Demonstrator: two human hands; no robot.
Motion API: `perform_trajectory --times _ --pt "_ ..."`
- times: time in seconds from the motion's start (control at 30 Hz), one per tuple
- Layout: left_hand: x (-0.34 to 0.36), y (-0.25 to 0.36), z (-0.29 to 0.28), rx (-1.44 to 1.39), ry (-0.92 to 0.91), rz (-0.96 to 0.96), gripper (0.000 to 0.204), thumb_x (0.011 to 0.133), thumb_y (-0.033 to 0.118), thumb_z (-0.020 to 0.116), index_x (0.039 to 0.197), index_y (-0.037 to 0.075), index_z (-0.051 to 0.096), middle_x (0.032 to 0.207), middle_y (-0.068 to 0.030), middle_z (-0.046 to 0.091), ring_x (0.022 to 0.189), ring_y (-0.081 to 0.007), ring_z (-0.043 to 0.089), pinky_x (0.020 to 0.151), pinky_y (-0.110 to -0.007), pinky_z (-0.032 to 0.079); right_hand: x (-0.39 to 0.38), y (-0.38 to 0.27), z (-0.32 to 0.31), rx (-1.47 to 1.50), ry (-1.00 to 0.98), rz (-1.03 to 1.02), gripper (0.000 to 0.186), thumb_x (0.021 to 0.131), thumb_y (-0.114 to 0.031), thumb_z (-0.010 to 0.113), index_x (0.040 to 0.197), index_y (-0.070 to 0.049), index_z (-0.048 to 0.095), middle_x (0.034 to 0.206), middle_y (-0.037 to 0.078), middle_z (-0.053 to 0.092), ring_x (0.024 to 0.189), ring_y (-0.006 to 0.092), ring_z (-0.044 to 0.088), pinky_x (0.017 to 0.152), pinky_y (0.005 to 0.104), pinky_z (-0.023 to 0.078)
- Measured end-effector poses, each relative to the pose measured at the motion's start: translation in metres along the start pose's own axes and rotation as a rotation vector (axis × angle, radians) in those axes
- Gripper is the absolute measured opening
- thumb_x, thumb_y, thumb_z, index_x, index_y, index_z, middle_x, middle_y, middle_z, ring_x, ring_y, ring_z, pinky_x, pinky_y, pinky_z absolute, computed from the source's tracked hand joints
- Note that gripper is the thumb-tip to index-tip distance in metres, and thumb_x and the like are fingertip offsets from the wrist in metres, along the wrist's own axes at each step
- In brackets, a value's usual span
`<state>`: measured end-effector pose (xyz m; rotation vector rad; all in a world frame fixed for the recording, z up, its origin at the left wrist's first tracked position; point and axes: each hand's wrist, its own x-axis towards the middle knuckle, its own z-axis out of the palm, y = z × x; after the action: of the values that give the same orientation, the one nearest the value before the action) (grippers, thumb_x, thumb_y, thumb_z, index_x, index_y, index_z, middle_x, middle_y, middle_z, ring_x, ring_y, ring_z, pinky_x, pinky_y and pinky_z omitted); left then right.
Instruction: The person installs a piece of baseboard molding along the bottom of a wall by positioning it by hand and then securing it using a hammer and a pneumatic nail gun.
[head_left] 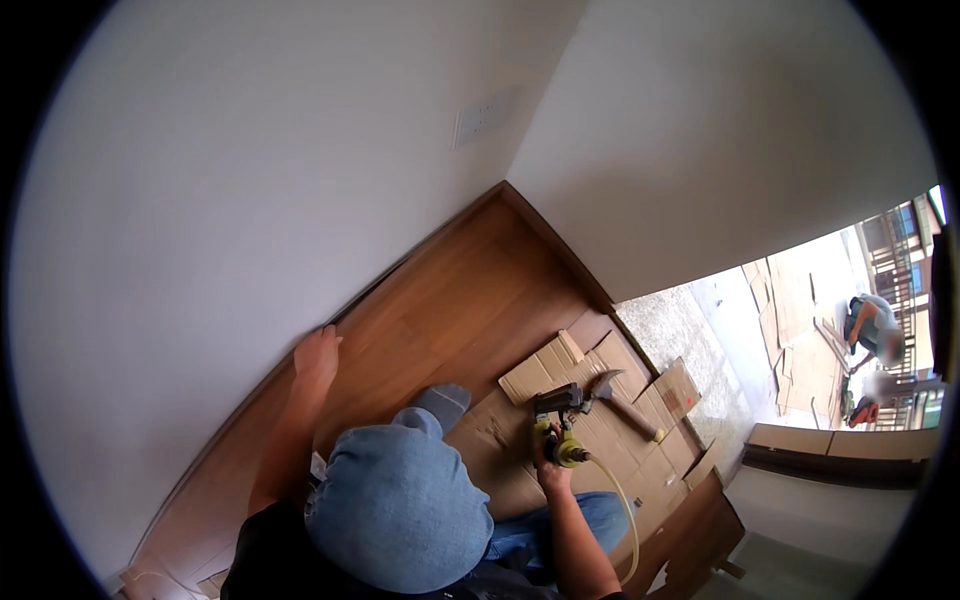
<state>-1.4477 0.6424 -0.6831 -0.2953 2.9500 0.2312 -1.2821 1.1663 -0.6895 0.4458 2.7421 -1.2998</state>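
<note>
Nail gun [566, 442], probably heavy and rigid, is best held near its hose [632, 515], where the right hand [552, 476] clamps it; the left hand's [317, 358] closure is unclear.

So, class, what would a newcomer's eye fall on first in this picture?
Probably the blue denim knee at lower centre, then the yellow-green air tool in the right hand, its pale hose curving down. Beside the tool, a hammer lies on cardboard. At left, the left hand is at the foot of the white wall.

Shows glossy wooden floorboards [440, 300]
Looks papery on cardboard [600, 470], metallic on the nail gun [571, 452] (matt denim on the jeans [400, 510]).
</note>
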Motion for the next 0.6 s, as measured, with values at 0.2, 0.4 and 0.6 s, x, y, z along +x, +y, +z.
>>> perform_trajectory --times 0.2,0.4,0.6 --pt "0.022 -0.013 0.015 0.014 -0.039 0.046 0.024 0.106 0.026 0.061 0.108 0.002 0.066 0.101 -0.0181 0.075 0.093 -0.042 0.072 0.082 -0.054 0.057 -0.001 0.005 0.003 0.081 0.053 -0.055 0.059 0.091 -0.014 0.08 0.142 -0.002 0.053 0.129 0.016 0.066 0.123 0.0313 0.062 0.111 0.0421 0.045" --pt "0.013 -0.001 0.014 -0.012 0.054 0.013 0.021 0.105 0.023 0.063 0.104 0.002 0.066 0.1 -0.0178 0.074 0.091 -0.0399 0.073 0.079 -0.053 0.057 0.001 -0.014 0.0 0.218 0.058 -0.017 0.048 0.092 -0.011 0.079 0.134 -0.003 0.057 0.124 0.011 0.068 0.114 0.0247 0.065 0.102 0.0377 0.051" --pt "0.018 -0.009 0.008 0.023 0.057 0.02 0.017 0.104 0.02 0.062 0.102 0.003 0.066 0.103 -0.0174 0.073 0.099 -0.0388 0.072 0.086 -0.051 0.057 -0.002 -0.022 0.011 0.264 0.067 -0.064 0.038 0.094 -0.012 0.078 0.128 -0.003 0.064 0.124 0.011 0.069 0.116 0.0258 0.065 0.104 0.0383 0.05"
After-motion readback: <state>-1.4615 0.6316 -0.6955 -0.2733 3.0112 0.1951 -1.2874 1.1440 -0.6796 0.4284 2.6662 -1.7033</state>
